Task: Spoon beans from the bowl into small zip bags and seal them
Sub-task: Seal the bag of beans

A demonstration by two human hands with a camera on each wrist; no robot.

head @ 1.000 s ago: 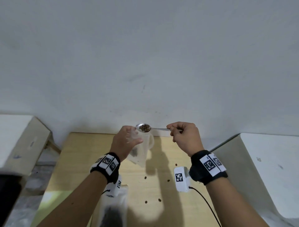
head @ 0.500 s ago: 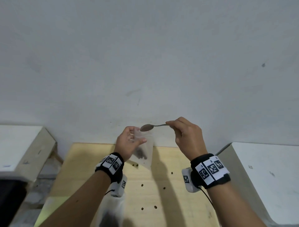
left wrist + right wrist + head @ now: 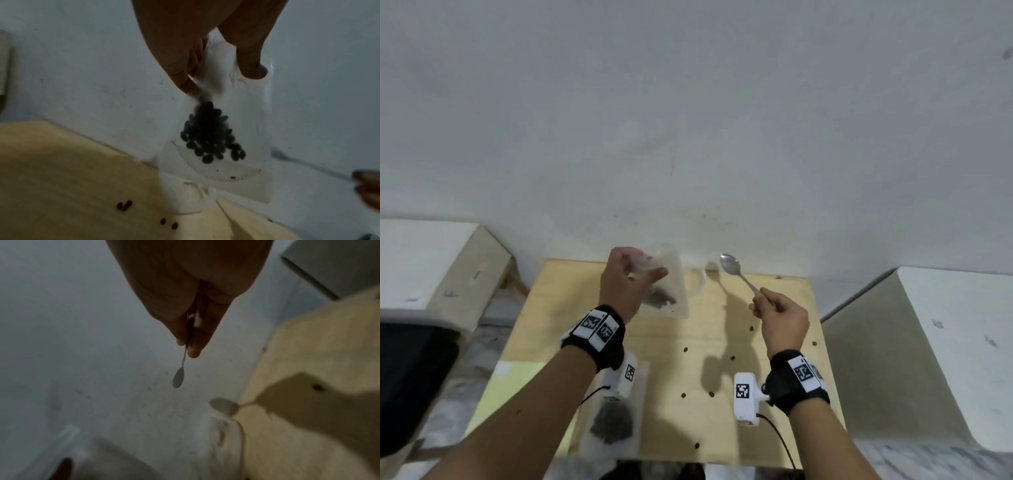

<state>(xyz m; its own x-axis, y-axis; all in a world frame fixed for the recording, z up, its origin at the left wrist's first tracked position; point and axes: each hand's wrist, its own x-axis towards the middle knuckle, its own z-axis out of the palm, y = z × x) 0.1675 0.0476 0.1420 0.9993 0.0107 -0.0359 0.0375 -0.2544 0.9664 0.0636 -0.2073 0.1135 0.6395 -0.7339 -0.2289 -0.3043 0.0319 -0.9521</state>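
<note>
My left hand point(image 3: 631, 278) pinches the mouth of a small clear zip bag point(image 3: 669, 291) above the far edge of the wooden board point(image 3: 774, 308). Dark beans point(image 3: 209, 136) sit heaped low inside the bag point(image 3: 226, 162). My right hand point(image 3: 777, 313) holds a metal spoon point(image 3: 736, 270) by its handle, to the right of the bag, bowl pointing up and away. The spoon point(image 3: 178, 378) is empty. No bowl of beans shows plainly; something dark lies at the bottom edge of the head view.
A second clear bag with beans point(image 3: 611, 425) lies on the board near my left forearm. Several loose beans point(image 3: 685, 349) are scattered on the board. White blocks point(image 3: 431, 260) stand left and right point(image 3: 928, 342). A white wall point(image 3: 688, 120) rises behind.
The spoon held beans over the bag's mouth a second ago; now it is empty and has swung right, away from the bag. More beans lie in the bag.
</note>
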